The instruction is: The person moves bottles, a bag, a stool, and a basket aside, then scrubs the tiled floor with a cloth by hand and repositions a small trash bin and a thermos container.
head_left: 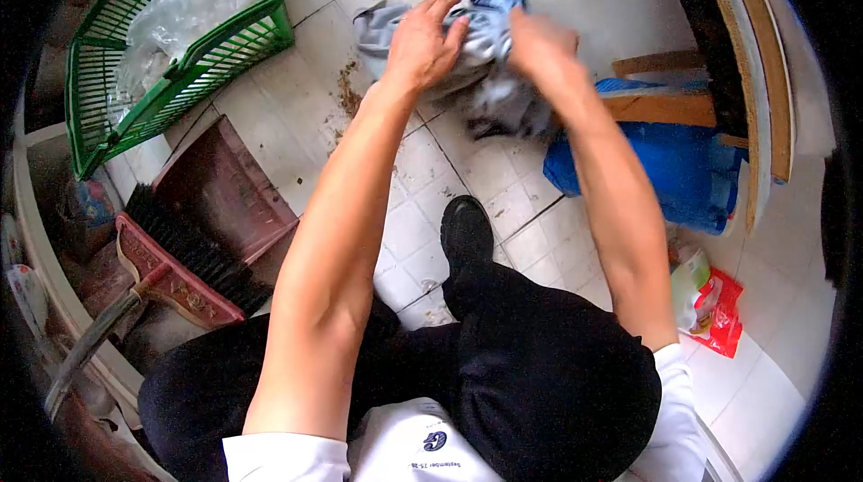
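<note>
A crumpled grey cloth [486,40] lies bunched over the tiled floor in front of me, with a bluish part at its far end and a darker, blurred part hanging toward me. My left hand [426,43] grips its left side, thumb and fingers bent over the folds. At the right side of the same cloth, my right hand [543,40] is smeared by motion. Its fingers cannot be made out, though it touches the cloth.
A green plastic basket [187,58] with clear plastic bags stands at upper left. Below it are a dark red dustpan [220,181] and broom [184,262]. At right are a blue container [670,167], wooden boards [764,50] and a red packet [716,313]. Dirt [349,86] is scattered on the tiles.
</note>
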Available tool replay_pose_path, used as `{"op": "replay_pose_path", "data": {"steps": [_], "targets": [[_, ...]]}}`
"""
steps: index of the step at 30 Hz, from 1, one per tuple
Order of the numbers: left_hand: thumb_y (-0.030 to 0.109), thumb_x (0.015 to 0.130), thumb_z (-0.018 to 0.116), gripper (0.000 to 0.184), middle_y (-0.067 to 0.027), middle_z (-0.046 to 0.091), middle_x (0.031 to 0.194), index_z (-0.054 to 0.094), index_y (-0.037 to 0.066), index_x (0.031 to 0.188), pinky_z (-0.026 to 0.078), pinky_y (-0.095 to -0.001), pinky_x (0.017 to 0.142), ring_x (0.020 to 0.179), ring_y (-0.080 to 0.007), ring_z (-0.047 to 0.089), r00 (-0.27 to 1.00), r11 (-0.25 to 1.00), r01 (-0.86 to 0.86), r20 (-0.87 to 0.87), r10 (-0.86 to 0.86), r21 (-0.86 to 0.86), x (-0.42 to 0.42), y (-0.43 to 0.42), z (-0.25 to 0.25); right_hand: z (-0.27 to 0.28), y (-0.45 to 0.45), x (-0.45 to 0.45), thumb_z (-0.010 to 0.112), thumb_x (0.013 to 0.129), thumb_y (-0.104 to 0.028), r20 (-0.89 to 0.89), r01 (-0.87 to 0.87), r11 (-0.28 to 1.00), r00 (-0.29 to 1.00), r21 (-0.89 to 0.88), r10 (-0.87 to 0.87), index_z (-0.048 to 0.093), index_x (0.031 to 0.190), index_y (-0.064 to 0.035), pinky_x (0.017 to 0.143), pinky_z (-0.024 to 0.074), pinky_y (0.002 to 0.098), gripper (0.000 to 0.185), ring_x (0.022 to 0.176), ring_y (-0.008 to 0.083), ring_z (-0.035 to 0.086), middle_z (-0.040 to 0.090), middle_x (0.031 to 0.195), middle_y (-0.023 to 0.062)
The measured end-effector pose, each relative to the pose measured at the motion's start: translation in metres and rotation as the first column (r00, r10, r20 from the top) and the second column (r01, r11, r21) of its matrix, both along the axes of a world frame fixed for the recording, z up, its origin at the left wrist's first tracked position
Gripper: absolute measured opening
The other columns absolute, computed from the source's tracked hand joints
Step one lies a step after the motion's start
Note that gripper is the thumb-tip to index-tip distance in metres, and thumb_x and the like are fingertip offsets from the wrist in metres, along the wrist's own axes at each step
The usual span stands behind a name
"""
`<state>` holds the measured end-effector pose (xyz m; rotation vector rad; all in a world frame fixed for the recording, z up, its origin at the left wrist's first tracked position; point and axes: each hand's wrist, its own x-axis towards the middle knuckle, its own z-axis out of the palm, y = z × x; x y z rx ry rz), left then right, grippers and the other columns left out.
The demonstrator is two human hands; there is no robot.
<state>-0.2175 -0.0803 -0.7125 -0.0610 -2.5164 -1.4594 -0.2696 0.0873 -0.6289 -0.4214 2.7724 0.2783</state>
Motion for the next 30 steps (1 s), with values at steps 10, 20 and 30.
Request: {"op": "replay_pose_path", "data": {"steps": [10,20,30], "targets": [[0.022,0.086,0.069,0.054,-0.0302,0.050,0.141,0.055,0.001,0.134,0.044,-0.0479,0.109,0.128,-0.0468,0.051,0.992,0.986,-0.037,0.114,0.056,-0.163,0.009,-0.008,-0.049,-0.111,0.046,-0.007,0.075,0.072,-0.032,0.234,0.209,0.976,0.954,-0.060,-0.190,0.075,0.109,-0.0055,0.090,0.0562,0.0477,0.045,0.105,0.0387,0.070,0.071,0.113,0.0233],[0.013,0.087,0.060,0.031,-0.0218,0.061,0.124,0.065,0.002,0.115,0.048,-0.0455,0.099,0.116,-0.0403,0.058,0.977,0.971,-0.212,-0.017,0.212,-0.107,-0.015,-0.032,-0.011,-0.049,0.017,0.039,0.067,0.083,-0.023,0.002,0.042,0.983,0.999,-0.181,-0.043,0.061,0.116,-0.0068,0.087,0.0539,0.0554,0.038,0.106,0.0435,0.066,0.068,0.109,0.0232],[0.010,0.089,0.065,0.035,-0.0198,0.060,0.129,0.060,0.005,0.123,0.046,-0.0461,0.103,0.121,-0.0404,0.056,0.989,0.955,-0.143,-0.072,0.129,-0.259,0.017,-0.046,-0.047,-0.092,-0.002,0.048,0.069,0.078,-0.024,0.379,0.005,0.986,0.924,-0.167,0.059,0.063,0.116,-0.0070,0.088,0.0535,0.0537,0.041,0.107,0.0426,0.065,0.069,0.112,0.0223]]}}
